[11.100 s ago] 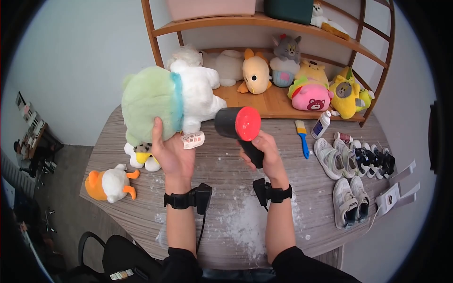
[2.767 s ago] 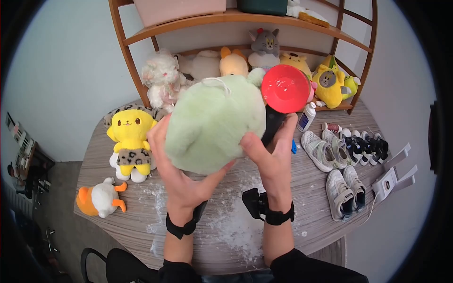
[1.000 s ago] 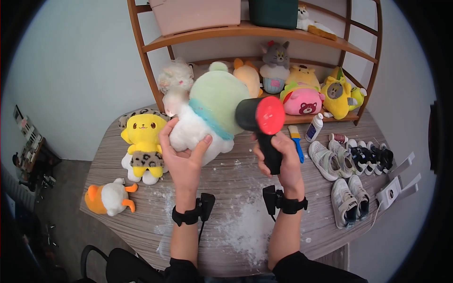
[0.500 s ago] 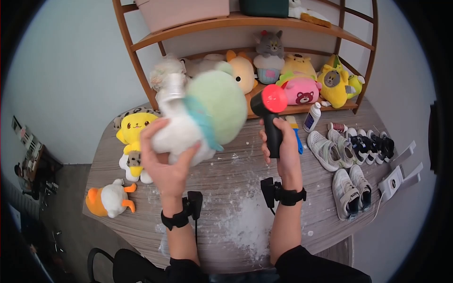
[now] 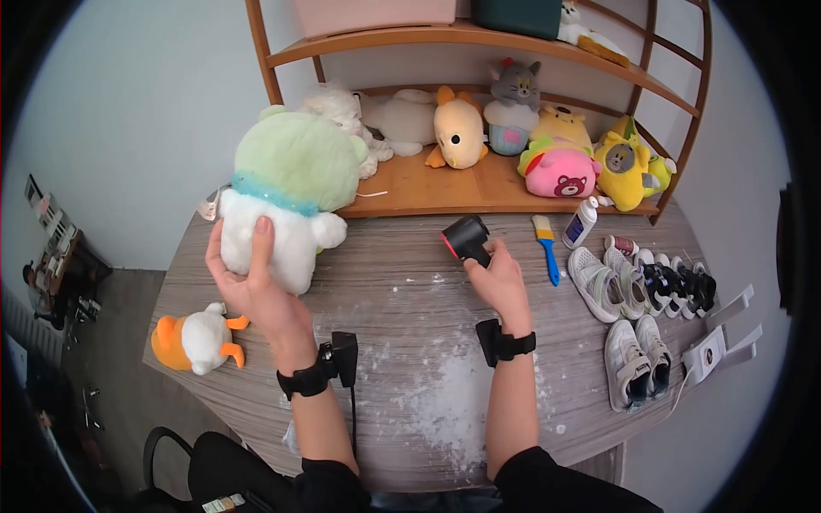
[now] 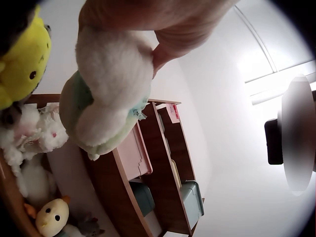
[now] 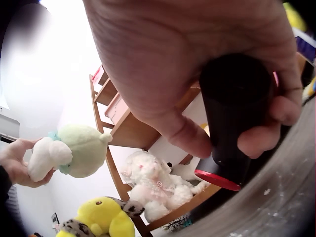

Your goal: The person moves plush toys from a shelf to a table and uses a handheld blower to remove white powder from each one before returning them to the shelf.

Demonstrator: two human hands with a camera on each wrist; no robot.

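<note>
My left hand (image 5: 265, 299) grips the white lower body of a plush toy with a green head (image 5: 295, 158) and a teal collar, held up over the table's left side. The same toy (image 6: 111, 64) hangs under the left hand in the left wrist view, its collar partly hidden by white limbs. My right hand (image 5: 503, 286) holds a black handheld device (image 5: 467, 236) with a red rim, fingers curled round its handle. In the right wrist view the black handle (image 7: 234, 98) sits in the curled fingers, red rim low. Toy and device are apart.
An orange-and-white plush (image 5: 203, 342) lies at the table's left. A wooden shelf (image 5: 410, 192) with several plush toys stands behind. To the right are a blue brush (image 5: 550, 256), a white bottle (image 5: 581, 224), several shoes (image 5: 627, 363) and a white device (image 5: 706, 357). White powder (image 5: 449, 398) marks the tabletop.
The left hand has moved the green-headed toy left and turned it more upright. The black device has been lowered and tilted, its red face now turned from the head view.
</note>
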